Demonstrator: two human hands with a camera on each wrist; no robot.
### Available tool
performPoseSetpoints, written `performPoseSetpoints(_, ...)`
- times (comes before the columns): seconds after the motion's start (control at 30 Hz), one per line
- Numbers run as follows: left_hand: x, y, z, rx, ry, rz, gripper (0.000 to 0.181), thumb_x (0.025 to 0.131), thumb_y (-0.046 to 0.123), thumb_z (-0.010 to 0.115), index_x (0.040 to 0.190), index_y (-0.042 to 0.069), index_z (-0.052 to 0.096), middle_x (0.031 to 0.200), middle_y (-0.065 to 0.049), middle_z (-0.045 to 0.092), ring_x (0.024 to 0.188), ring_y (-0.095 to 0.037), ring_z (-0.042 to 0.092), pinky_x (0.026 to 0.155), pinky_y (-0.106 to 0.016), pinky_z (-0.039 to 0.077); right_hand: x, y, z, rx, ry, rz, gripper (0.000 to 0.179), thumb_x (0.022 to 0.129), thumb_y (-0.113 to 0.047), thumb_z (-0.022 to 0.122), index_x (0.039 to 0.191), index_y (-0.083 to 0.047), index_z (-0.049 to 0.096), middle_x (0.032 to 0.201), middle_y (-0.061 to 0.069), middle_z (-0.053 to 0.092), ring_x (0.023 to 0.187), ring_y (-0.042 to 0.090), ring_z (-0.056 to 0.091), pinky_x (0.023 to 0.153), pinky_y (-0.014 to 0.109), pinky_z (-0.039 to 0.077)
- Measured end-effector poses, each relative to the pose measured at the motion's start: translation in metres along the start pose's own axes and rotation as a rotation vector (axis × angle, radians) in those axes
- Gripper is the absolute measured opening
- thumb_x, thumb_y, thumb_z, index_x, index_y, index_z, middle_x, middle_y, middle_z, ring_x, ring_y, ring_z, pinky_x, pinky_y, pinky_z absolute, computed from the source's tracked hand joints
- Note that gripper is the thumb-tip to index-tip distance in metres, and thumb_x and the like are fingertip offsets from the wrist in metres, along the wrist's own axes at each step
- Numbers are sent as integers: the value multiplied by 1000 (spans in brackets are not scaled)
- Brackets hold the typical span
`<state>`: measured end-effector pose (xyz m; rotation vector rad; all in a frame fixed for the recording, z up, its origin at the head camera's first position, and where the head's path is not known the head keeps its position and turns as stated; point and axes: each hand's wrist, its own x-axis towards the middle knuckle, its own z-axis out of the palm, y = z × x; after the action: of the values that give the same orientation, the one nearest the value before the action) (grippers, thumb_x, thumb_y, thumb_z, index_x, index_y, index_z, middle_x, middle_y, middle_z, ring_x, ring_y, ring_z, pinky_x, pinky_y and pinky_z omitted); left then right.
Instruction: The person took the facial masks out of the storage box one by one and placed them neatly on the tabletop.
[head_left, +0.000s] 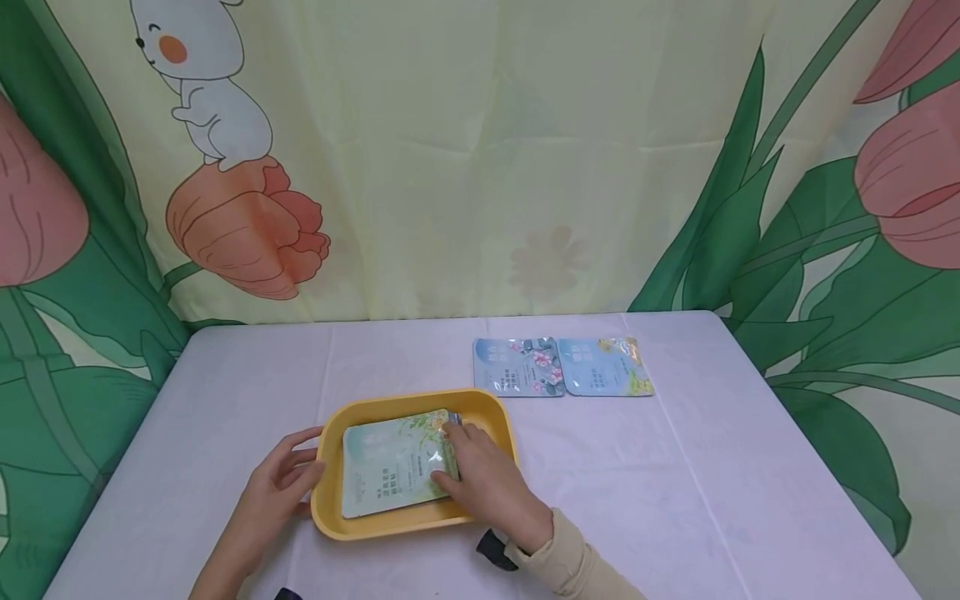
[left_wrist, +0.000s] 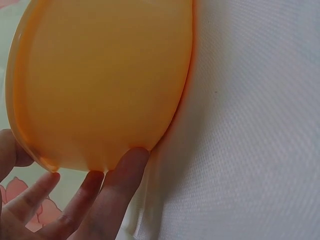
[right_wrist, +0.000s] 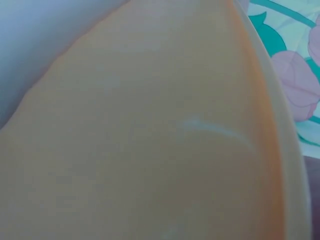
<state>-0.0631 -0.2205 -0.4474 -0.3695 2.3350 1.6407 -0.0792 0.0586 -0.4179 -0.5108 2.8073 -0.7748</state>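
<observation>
A yellow tray (head_left: 397,527) stands on the table, with pale green floral face mask packets (head_left: 390,467) lying stacked in it. My left hand (head_left: 273,492) is at the tray's left end, fingers spread and fingertips against the outer wall. In the left wrist view those fingertips (left_wrist: 132,162) press the yellow wall from outside. Reaching into the tray, my right hand (head_left: 491,483) pinches the right end of a packet between thumb and fingers. The right wrist view holds mostly the tray's wall (right_wrist: 150,125), close and blurred; the packets are hidden there.
Behind the tray to the right, a blue face mask packet with pink flowers (head_left: 517,367) lies beside another with yellow-green print (head_left: 606,367). A white cloth covers the table (head_left: 615,483). A printed curtain (head_left: 465,167) hangs behind its far edge.
</observation>
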Motion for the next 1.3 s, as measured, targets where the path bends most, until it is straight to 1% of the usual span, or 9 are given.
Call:
performPoseSetpoints(0.17,-1,0,0,-18,-5,18,58,97,36,64,148,25,39,139,-19,54,114,-25,63,73,-33,61,2,-1,1,35,-16,-9,65,91,-27,72,143,0,44,137,16,53,118,22,54,106,41,47)
performPoseSetpoints(0.27,-1,0,-1,-28,-7,28,57,97,36,63,148,25,40,138,-19,54,115,-25,63,74,-33,61,3,-2,2,60,-30,-13,67,91,-26,73,145,1,42,136,15,53,119,21,53,109,41,45)
performPoseSetpoints(0.43,-1,0,0,-19,-4,30,58,97,38,63,148,25,39,138,-19,54,115,-25,62,74,-32,61,4,-1,2,118,-39,-9,68,92,-23,72,146,-1,38,134,14,52,112,18,54,107,39,46)
performPoseSetpoints(0.6,0,0,0,-24,-2,37,57,97,36,63,148,25,40,138,-18,54,115,-24,63,74,-32,61,5,0,2,190,-56,15,70,93,-20,71,149,-1,34,143,15,49,125,21,52,111,42,42)
performPoseSetpoints(0.67,0,0,0,-23,0,37,56,97,35,63,148,25,40,138,-18,54,114,-24,63,74,-32,61,5,1,2,219,-59,16,70,93,-18,71,149,0,33,133,14,56,115,19,56,103,37,49)
performPoseSetpoints(0.73,0,0,1,-19,1,36,56,98,35,63,148,25,40,139,-18,54,114,-24,63,73,-32,61,6,3,2,249,-57,15,71,92,-16,71,148,1,33,118,10,59,98,15,57,87,29,54)
performPoseSetpoints(0.83,-1,0,1,-16,2,32,56,98,34,63,148,25,40,139,-19,54,114,-24,63,73,-32,61,7,4,2,301,-54,9,70,91,-13,72,146,2,32,97,5,57,77,11,52,64,21,47)
performPoseSetpoints(1.03,0,0,1,-8,5,22,57,97,35,63,148,25,39,139,-19,54,114,-25,63,73,-32,61,9,6,1,332,-44,-9,62,90,-9,72,139,-2,36,100,4,56,75,10,51,61,19,45)
performPoseSetpoints(1.3,0,0,1,8,4,9,59,97,36,64,149,25,38,140,-19,53,117,-27,62,75,-32,61,8,4,0,365,-57,-32,64,92,-3,69,144,4,33,111,9,60,82,12,54,67,19,48)
